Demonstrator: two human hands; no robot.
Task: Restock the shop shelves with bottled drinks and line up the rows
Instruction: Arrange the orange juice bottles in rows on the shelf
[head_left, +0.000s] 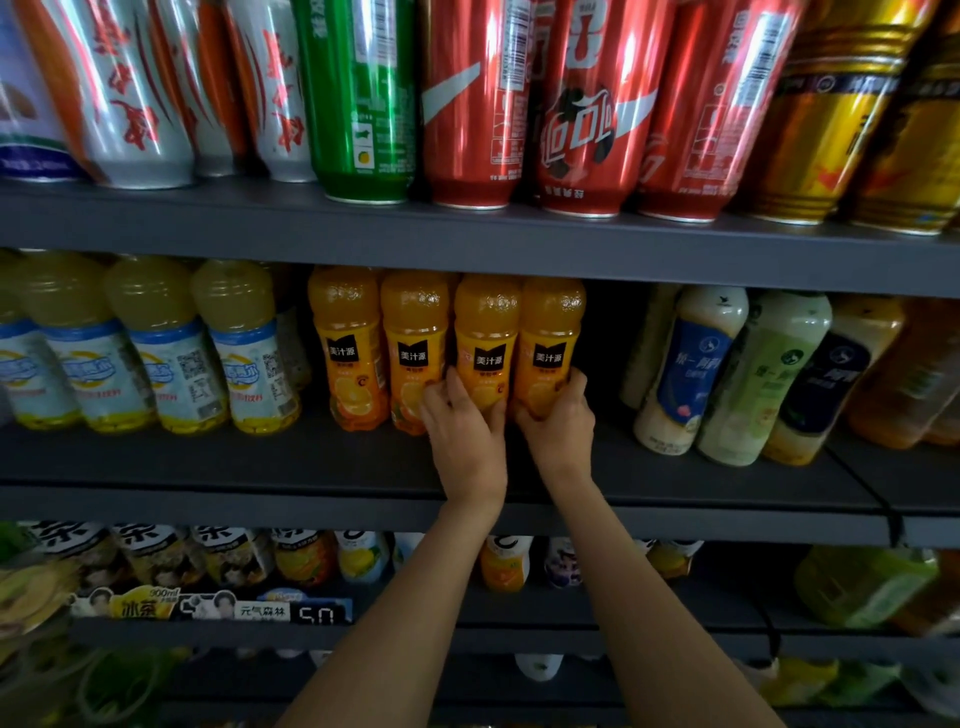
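Observation:
Several orange juice bottles stand side by side on the middle shelf (322, 462). My left hand (465, 431) wraps the base of the third orange bottle (485, 332). My right hand (558, 421) grips the base of the rightmost orange bottle (550, 332). Two more orange bottles (348, 338) stand just left of my hands, untouched. Both forearms reach up from the bottom of the view.
Yellow drinks with blue-white labels (156, 343) fill the shelf's left part. Pale milk-tea bottles (691, 364) lean at the right, across a dark gap. Red cans (587, 104), a green can and gold cans stand on the shelf above. Tea bottles (156, 551) line the lower shelf.

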